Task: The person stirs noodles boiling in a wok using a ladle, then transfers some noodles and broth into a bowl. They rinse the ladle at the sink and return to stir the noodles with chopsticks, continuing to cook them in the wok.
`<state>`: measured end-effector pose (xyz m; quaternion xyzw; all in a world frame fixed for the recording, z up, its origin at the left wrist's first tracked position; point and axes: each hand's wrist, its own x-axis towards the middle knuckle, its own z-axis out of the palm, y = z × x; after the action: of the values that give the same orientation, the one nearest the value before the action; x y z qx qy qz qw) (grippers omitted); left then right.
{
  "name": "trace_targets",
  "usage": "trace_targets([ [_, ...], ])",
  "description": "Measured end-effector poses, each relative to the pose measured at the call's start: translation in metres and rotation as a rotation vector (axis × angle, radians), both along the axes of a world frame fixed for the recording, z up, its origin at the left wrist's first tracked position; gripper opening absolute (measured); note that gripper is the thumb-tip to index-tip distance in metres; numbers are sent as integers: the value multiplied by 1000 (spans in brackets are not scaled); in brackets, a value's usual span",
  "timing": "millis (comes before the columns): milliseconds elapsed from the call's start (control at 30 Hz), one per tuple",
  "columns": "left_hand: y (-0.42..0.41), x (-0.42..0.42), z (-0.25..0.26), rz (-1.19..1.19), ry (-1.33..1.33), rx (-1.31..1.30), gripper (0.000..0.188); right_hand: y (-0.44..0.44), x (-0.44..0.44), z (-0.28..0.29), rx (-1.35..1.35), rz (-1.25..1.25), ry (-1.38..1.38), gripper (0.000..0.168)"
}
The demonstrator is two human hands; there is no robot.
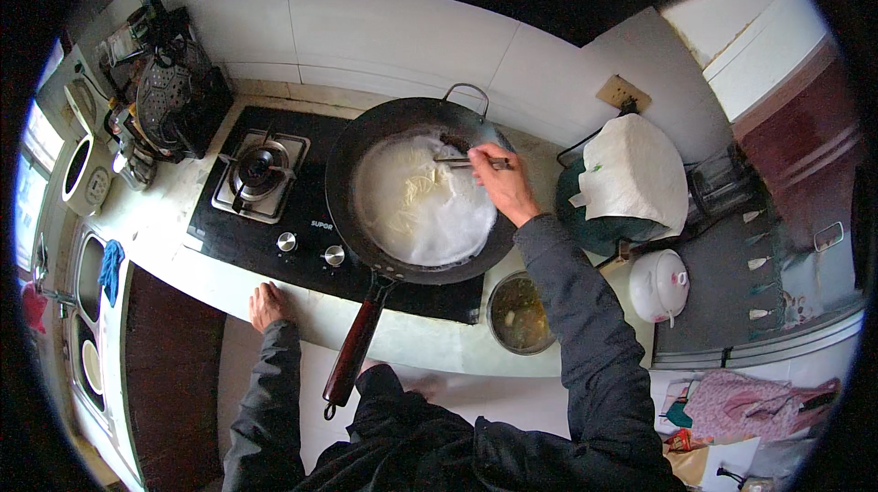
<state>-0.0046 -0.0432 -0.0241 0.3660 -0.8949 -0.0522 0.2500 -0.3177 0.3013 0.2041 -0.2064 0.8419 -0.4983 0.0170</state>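
Observation:
A large dark wok (343,169) rests on the right side of a black glass gas hob (274,259), its wooden handle (355,355) pointing towards me. Pale noodles (420,191) lie in white, foamy liquid inside it. My right hand (504,180) grips what looks like a pair of chopsticks (454,163), whose tips reach the liquid. My left hand (269,305) rests on the counter's front edge, left of the wok handle, with no object visible in it; its fingers are partly curled. A metal bowl of soup-like food (523,320) sits at the hob's right front corner.
The left burner (257,169) is bare. A paper-covered dark green appliance (590,183) and a white lidded pot (658,285) stand at right. Black racks and utensils (171,101), a rice cooker (89,176) and a sink (89,272) with a blue cloth (110,272) are at left.

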Motion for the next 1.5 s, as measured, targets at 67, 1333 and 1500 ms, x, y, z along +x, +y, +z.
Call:
trace_targets([
  [67, -2, 1, -1, -15, -15, 46, 23, -6, 8, 0, 40, 66, -35, 29],
  [1333, 2, 1, 8, -3, -8, 58, 26, 25, 34, 37, -26, -5, 11, 20],
  [1500, -4, 2, 5, -22, -34, 85, 24, 21, 16, 24, -20, -58, 128, 21],
])
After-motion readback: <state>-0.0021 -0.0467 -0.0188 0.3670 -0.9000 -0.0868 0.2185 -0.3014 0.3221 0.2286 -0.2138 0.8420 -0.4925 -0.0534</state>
